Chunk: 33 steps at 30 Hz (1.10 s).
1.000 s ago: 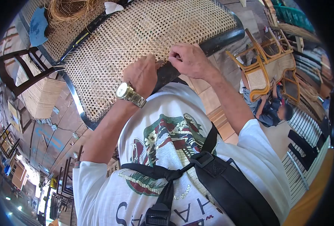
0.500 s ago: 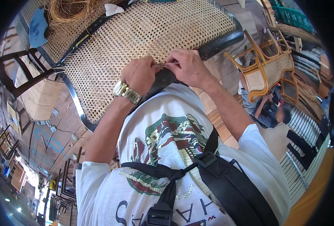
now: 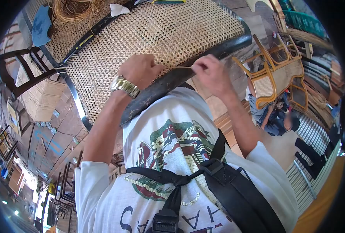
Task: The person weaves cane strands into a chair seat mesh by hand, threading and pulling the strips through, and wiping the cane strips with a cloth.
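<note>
A woven cane panel (image 3: 153, 35) in a dark, glossy wooden frame (image 3: 153, 93) lies across my lap. My left hand (image 3: 139, 71), with a gold watch (image 3: 124, 86) on its wrist, rests on the panel near its front edge. Its fingers are curled and pinched where a thin cane strand (image 3: 182, 67) leaves the weave. The strand runs taut to the right, into the closed fingers of my right hand (image 3: 212, 73), which is slightly blurred and held past the frame's edge. What lies under my left fingertips is partly hidden.
Loose coiled cane (image 3: 73, 13), a blue piece (image 3: 41, 27) and a white scrap (image 3: 119, 9) lie at the upper left. A dark chair frame (image 3: 24, 72) stands left. On the right, a person (image 3: 273, 116) sits by a light wooden cane chair (image 3: 267, 83).
My right hand has moved right, away from my left, drawing the cane strand out between them. My left hand has shifted slightly left.
</note>
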Each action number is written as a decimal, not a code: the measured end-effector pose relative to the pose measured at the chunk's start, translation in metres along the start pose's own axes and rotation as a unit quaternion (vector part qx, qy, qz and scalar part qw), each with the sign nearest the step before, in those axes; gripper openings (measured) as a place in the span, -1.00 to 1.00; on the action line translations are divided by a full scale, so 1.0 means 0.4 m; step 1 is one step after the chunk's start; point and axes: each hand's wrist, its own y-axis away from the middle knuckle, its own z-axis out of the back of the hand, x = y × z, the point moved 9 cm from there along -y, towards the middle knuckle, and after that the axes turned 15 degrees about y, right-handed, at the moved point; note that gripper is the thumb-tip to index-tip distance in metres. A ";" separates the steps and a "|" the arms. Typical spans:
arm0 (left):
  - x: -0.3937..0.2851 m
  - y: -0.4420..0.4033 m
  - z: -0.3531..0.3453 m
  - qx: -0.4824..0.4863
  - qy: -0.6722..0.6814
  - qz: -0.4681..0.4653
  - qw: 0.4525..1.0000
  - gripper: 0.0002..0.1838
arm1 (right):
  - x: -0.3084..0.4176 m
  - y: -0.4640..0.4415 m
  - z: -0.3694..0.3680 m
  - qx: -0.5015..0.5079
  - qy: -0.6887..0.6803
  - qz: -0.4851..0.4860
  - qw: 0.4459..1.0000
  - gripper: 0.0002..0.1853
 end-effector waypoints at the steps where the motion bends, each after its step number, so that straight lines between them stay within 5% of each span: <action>1: 0.025 0.025 0.041 -0.003 0.007 0.030 1.000 -0.48 | -0.017 0.004 0.019 -0.008 -0.011 -0.043 0.999 -0.81; 6: 0.025 0.142 0.283 -0.044 0.070 -0.036 0.996 -0.54 | 0.188 -0.095 -0.031 -0.004 -0.166 0.066 0.984 -0.81; 8: 0.000 0.154 0.294 -0.047 0.106 -0.052 0.992 -0.53 | 0.256 -0.102 -0.117 0.185 -0.460 0.067 0.866 -0.82; 10: -0.037 0.133 0.272 -0.081 0.084 -0.104 0.988 -0.51 | 0.198 -0.107 -0.086 0.154 -0.351 0.061 0.922 -0.84; 13: 0.027 0.058 0.125 -0.007 0.094 -0.010 0.996 -0.59 | 0.106 -0.104 -0.065 0.100 -0.165 0.020 0.981 -0.86; 15: 0.025 0.036 0.073 0.006 0.073 -0.017 0.997 -0.61 | 0.125 -0.104 -0.054 0.003 -0.003 0.143 0.990 -0.88; 20: 0.006 0.011 0.019 0.044 -0.028 -0.037 0.998 -0.66 | 0.132 -0.104 -0.083 0.023 0.062 0.107 0.992 -0.81; 29: -0.076 -0.053 0.007 0.096 -0.193 -0.072 0.974 -0.61 | 0.080 -0.119 -0.064 0.029 -0.056 0.018 0.998 -0.86; 33: -0.077 -0.047 -0.017 0.090 -0.125 -0.056 0.987 -0.59 | 0.084 -0.128 -0.078 0.062 -0.032 0.046 0.996 -0.85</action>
